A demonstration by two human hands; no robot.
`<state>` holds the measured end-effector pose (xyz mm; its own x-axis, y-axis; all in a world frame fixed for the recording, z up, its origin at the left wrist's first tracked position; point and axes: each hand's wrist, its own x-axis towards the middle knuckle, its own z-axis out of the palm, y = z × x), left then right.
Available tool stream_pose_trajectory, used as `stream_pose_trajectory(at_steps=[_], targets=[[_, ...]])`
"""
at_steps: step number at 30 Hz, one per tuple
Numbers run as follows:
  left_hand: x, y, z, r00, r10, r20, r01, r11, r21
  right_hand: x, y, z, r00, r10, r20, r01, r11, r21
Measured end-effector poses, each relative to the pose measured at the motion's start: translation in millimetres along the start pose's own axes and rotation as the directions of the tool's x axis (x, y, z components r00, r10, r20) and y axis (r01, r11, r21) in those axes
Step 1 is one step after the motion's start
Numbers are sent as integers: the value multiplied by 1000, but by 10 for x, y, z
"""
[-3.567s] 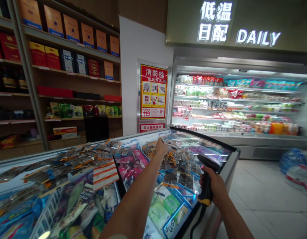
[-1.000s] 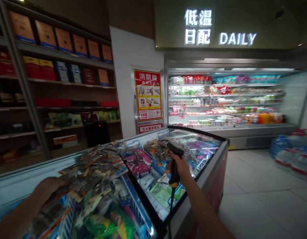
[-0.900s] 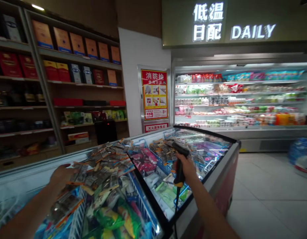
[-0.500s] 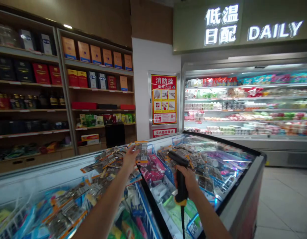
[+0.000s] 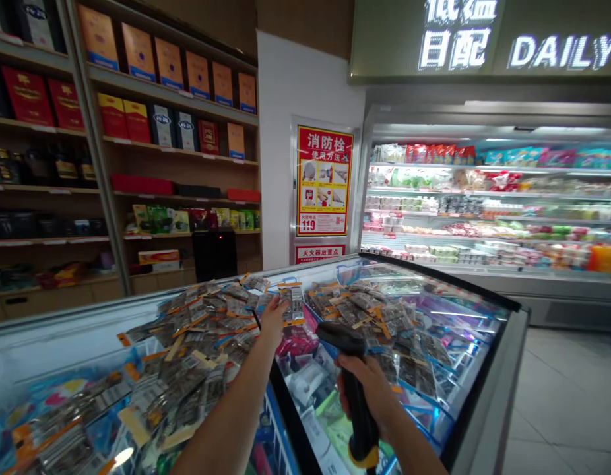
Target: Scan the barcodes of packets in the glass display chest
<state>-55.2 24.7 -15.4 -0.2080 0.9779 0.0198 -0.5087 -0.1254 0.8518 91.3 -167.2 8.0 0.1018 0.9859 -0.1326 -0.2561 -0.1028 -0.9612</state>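
Between the fingers of my left hand [image 5: 272, 322] is a small flat packet [image 5: 295, 305] with orange ends and a printed label, held above the freezer. My right hand [image 5: 369, 386] wraps around the grip of a black and yellow barcode scanner [image 5: 344, 338]. The scanner's head points left, toward the packet. Around my left arm lies a heap of similar packets [image 5: 206, 316] with orange edges. A second heap of packets [image 5: 359, 305] lies beyond the scanner on the right side.
The chest freezer has a dark-edged glass lid [image 5: 439, 300] and blue wire baskets [image 5: 280, 422] with bagged goods. Behind it stand shelves of boxes [image 5: 199, 76], a red fire-hydrant notice [image 5: 325, 181] and a lit refrigerated display [image 5: 483, 218]. Floor tiles [image 5: 557, 396] show at right.
My view has shifted down and slightly right. My left hand, still with the packet, sits a little further right and lower. The scanner has moved left and lower, its head nearer the packet.
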Motion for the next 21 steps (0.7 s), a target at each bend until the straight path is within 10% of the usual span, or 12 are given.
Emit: stream_pose_trajectory(at_steps=[8, 14, 21], targets=[[-86, 72, 33, 995, 11, 97, -4, 998, -67, -68, -1, -5, 998, -24, 51, 23, 1000, 8], [-153, 67, 96, 991, 39, 125, -30, 997, -71, -6, -49, -299, 987, -104, -124, 113, 991, 75], [-285, -100, 668, 978, 30, 208, -31, 1000, -3, -62, -212, -870, 932, -88, -350, 154, 974, 165]])
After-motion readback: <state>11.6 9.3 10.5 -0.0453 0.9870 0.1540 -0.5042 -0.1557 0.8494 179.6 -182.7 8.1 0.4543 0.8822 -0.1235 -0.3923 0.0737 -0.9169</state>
